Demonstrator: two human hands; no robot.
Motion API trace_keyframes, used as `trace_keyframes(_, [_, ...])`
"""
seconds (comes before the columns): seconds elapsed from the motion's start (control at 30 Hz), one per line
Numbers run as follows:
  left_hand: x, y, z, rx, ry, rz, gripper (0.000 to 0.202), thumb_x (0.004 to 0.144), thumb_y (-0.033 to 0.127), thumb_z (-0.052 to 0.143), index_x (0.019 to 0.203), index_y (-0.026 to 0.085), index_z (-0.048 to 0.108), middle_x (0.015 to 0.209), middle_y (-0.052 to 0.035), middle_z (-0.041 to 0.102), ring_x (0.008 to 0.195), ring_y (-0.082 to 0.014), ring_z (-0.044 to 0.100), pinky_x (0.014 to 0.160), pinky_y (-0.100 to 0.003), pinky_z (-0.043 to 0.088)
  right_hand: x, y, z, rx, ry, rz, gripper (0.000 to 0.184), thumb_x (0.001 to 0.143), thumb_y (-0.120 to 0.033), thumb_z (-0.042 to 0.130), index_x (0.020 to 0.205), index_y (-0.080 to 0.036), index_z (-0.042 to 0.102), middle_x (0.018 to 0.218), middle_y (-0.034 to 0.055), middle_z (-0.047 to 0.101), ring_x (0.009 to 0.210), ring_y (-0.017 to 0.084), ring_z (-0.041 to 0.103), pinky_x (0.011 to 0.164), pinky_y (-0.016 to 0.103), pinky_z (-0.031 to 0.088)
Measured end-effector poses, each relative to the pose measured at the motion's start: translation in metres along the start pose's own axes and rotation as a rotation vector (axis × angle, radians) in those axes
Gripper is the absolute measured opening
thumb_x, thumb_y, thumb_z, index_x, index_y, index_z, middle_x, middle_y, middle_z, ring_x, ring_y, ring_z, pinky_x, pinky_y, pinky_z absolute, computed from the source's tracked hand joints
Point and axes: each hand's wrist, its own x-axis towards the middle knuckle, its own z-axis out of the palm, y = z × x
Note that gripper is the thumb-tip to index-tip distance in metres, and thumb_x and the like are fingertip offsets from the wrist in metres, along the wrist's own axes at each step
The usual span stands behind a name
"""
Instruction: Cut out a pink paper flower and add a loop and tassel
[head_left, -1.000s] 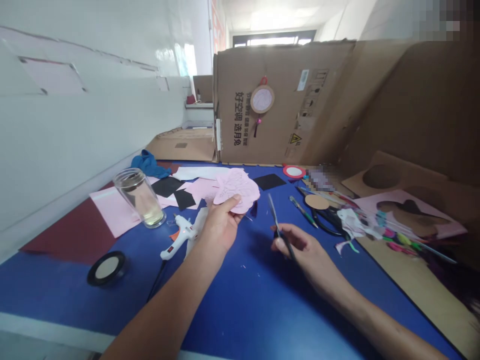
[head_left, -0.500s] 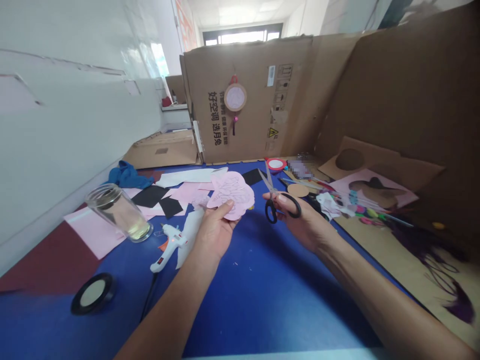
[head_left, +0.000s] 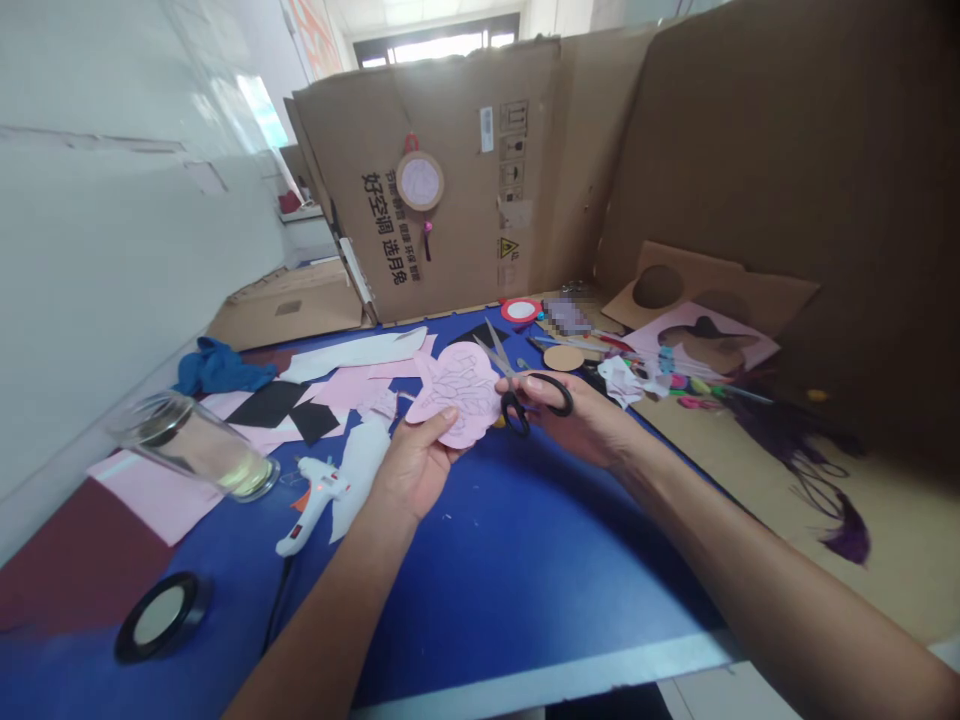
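Observation:
Pinched in my left hand (head_left: 424, 460) is a pink paper cutout (head_left: 459, 390) with a rounded, scalloped edge and dark lines drawn on its face. The thumb lies on top of its lower edge and the fingers are underneath. My right hand (head_left: 566, 420) grips a pair of scissors (head_left: 511, 378) by its black handles. The blades are spread and point up and to the left, close to the cutout's upper right edge. I cannot tell whether they touch the paper.
At left stand a glass jar (head_left: 199, 445), a white hot glue gun (head_left: 315, 500) and a black tape roll (head_left: 159, 615). Paper scraps (head_left: 259, 403) and a blue cloth (head_left: 221, 368) lie behind. Cardboard (head_left: 465, 200) walls the back; a purple tassel (head_left: 847, 535) lies at right.
The scissors have come nearer to the pink cutout, which now faces the camera more squarely. The whole view has swung to the right. Both hands keep their hold.

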Motion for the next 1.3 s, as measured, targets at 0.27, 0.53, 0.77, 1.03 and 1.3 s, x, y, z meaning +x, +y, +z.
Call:
trace_keyframes(0.27, [0.001, 0.022, -0.02, 0.249, -0.167, -0.19, 0.042, 0.075, 0.032, 0.094, 0.11, 0.012, 0.082, 0.111, -0.0201, 0.083, 0.111, -0.0411, 0.078, 0.094, -0.053, 0.066, -0.006, -0.019, -0.023, -0.178, -0.156, 0.076, 0.049, 0.074, -0.06, 0.096, 0.099, -0.018, 0.086, 0.094, 0.007, 0.078, 0.089, 0.021, 0.065, 0.085, 0.034, 0.052])
trace_keyframes(0.53, [-0.004, 0.001, -0.011, 0.373, -0.181, -0.21, 0.044, 0.069, 0.022, 0.097, 0.11, 0.011, 0.085, 0.117, -0.02, 0.084, 0.107, -0.0369, 0.08, 0.11, -0.057, 0.058, -0.011, -0.025, -0.013, -0.387, -0.171, 0.033, 0.051, 0.076, -0.06, 0.092, 0.106, -0.02, 0.087, 0.101, 0.0073, 0.08, 0.091, 0.022, 0.067, 0.087, 0.036, 0.051])
trace_keyframes(0.77, [0.004, 0.008, -0.005, 0.103, 0.125, 0.093, 0.067, 0.069, 0.01, 0.094, 0.134, 0.017, 0.077, 0.125, -0.0143, 0.083, 0.129, -0.0368, 0.073, 0.121, -0.056, 0.051, -0.02, -0.026, -0.01, -0.593, 0.138, -0.127, 0.058, 0.085, -0.064, 0.085, 0.128, -0.025, 0.082, 0.119, 0.0088, 0.079, 0.098, 0.026, 0.072, 0.09, 0.04, 0.056])
trace_keyframes(1.03, [0.005, 0.019, 0.0, -0.127, 0.253, 0.296, 0.077, 0.081, 0.0, 0.081, 0.152, 0.026, 0.065, 0.145, -0.0113, 0.075, 0.144, -0.0326, 0.064, 0.127, -0.052, 0.047, -0.019, 0.003, 0.008, -0.484, 0.014, 0.065, 0.07, 0.085, -0.068, 0.083, 0.137, -0.022, 0.075, 0.1, 0.0085, 0.081, 0.087, 0.023, 0.072, 0.087, 0.041, 0.058])
trace_keyframes(1.3, [0.002, 0.023, 0.001, -0.121, 0.278, 0.294, 0.078, 0.085, 0.0, 0.077, 0.155, 0.032, 0.062, 0.146, -0.0071, 0.074, 0.145, -0.0312, 0.063, 0.125, -0.05, 0.049, -0.015, 0.029, 0.014, -0.354, -0.037, 0.111, 0.066, 0.076, -0.058, 0.094, 0.13, -0.025, 0.077, 0.107, 0.0077, 0.082, 0.097, 0.025, 0.074, 0.1, 0.046, 0.057])
